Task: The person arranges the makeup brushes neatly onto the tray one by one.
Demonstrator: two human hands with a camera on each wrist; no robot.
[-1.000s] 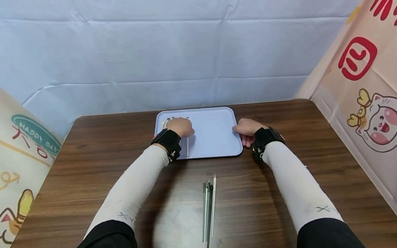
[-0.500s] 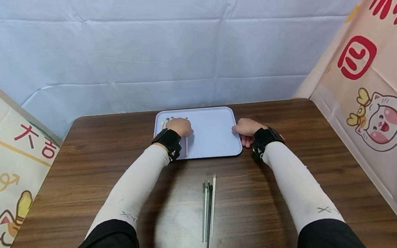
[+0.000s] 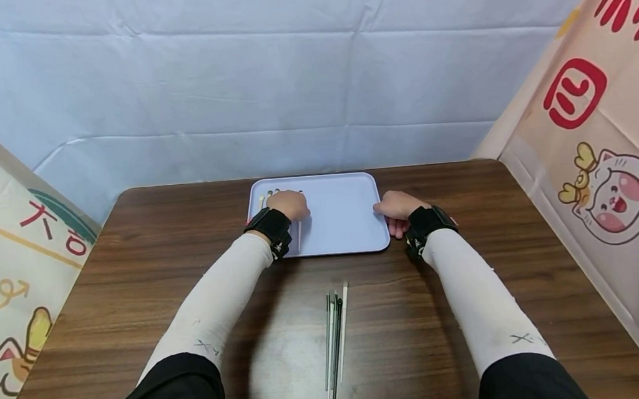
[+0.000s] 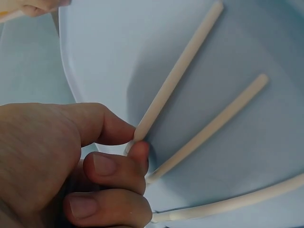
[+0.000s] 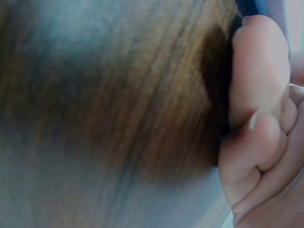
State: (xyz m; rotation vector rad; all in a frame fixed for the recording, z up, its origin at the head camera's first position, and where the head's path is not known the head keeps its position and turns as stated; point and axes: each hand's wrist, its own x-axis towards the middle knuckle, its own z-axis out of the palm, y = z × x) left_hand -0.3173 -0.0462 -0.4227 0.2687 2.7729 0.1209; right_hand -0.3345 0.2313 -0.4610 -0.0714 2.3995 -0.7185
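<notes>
My left hand (image 3: 289, 205) is over the left part of a pale rectangular tray (image 3: 343, 216). Thumb and index finger pinch a thin cream-coloured stick (image 4: 176, 72), the other fingers curled in. Beside it on the tray lie a second cream stick (image 4: 213, 126) and a third, pale stick (image 4: 237, 204). A few more stick ends (image 3: 270, 193) peek out beyond the hand; their lengths are mostly hidden. At the tray's right edge, my right hand (image 3: 401, 205) grips the rim, thumb on top and the other fingers curled at the outer side.
Several thin sticks (image 3: 334, 342), dark green and pale, lie in a loose bundle on the brown wooden table (image 3: 189, 266), nearer to me than the tray. A white cloth (image 3: 265, 78) hangs behind the table. Printed banners (image 3: 596, 203) flank both sides.
My left hand has shifted slightly left over the tray, and the pinched stick's near end has moved left with it. The right hand stays at the rim. The left banner has swayed.
</notes>
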